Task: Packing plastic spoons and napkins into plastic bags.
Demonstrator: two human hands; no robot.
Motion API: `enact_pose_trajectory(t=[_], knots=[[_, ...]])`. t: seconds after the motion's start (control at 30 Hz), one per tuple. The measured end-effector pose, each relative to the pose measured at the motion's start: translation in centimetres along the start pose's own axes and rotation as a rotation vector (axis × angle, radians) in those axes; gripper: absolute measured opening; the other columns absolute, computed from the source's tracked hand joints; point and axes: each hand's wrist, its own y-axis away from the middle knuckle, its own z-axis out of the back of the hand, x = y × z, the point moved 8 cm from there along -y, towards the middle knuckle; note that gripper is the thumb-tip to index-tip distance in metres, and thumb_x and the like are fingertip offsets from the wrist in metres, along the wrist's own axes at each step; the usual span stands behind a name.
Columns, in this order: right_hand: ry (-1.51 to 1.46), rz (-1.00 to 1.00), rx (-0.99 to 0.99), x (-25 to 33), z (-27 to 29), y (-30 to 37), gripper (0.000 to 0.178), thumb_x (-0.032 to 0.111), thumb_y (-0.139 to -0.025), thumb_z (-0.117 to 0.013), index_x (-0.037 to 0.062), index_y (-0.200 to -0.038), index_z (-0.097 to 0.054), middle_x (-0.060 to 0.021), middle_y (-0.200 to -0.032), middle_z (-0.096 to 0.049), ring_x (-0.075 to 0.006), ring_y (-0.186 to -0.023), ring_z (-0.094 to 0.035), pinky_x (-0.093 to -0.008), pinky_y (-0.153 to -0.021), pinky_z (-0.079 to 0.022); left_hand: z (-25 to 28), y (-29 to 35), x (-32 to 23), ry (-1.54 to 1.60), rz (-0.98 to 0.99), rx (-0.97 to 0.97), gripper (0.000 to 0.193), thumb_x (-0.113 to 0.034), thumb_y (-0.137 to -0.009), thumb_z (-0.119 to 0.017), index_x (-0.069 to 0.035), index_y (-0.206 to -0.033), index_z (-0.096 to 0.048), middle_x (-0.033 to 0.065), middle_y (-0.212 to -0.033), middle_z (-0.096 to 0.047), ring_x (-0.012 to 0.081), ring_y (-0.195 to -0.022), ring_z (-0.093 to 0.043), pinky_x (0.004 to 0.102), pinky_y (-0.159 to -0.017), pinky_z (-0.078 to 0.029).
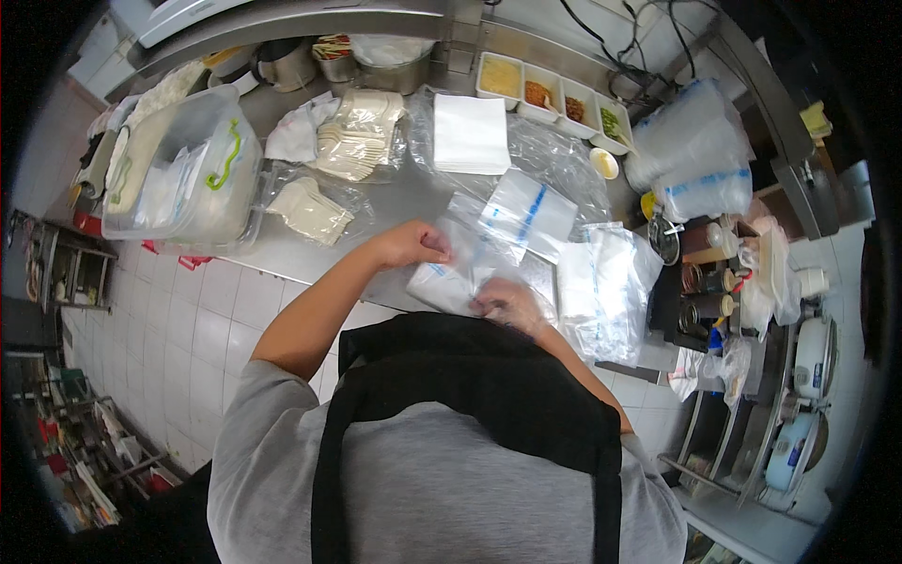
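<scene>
Close to my body, over the metal counter's front edge, I hold a clear plastic bag (pixel 473 246) with blue printing. My left hand (pixel 410 244) pinches its upper left part between thumb and fingertips. Lower on the right, my right hand (pixel 512 303) has its fingers curled at the bag, slightly blurred and partly veiled by clear film. A whitish flat packet (pixel 442 286) shows between my hands; the film keeps me from telling whether it lies inside the bag. Just beyond are loose blue-striped bags (pixel 532 209), and a stack of similar bags (pixel 601 282) lies beside my right hand.
White napkins (pixel 470 134) are stacked at the back. Wrapped wooden spoons (pixel 352 141) and another spoon packet (pixel 310 211) lie left, near a clear plastic bin (pixel 193 169). Trays of toppings (pixel 537 94) line the back right. Sauce bottles (pixel 707 280) and bagged plastic stacks (pixel 695 141) stand right.
</scene>
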Motion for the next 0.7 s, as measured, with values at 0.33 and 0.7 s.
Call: enact_pose_trajectory(t=[0.33,0.7], knots=[[0.502,-0.186,-0.451,15.4,8.0,7.3,0.067,0.011,-0.081,-0.072,0.0223,-0.142,-0.047,-0.0195,-0.128,-0.057,-0.0325,-0.106,-0.062,-0.0397,-0.089,-0.052,-0.1,-7.6,-12.8,-0.021,-0.288,-0.214,0.018,-0.019,-0.093,-0.065,-0.008,-0.108,-0.065,0.0005,-0.101,-0.067,0.0105,-0.093,-0.059,0.028,-0.084,-0.048],[0.893,-0.302,-1.107,18.8,14.5,18.3,0.041,-0.004,-0.075,-0.066,0.0091,-0.114,-0.068,-0.0151,-0.111,-0.061,-0.0323,-0.105,-0.058,-0.0387,-0.09,-0.047,-14.5,-26.1,-21.8,-0.59,-0.445,0.157,0.031,-0.03,-0.091,-0.065,-0.012,-0.116,-0.061,0.0099,-0.108,-0.068,0.0241,-0.102,-0.063,0.0344,-0.09,-0.048]])
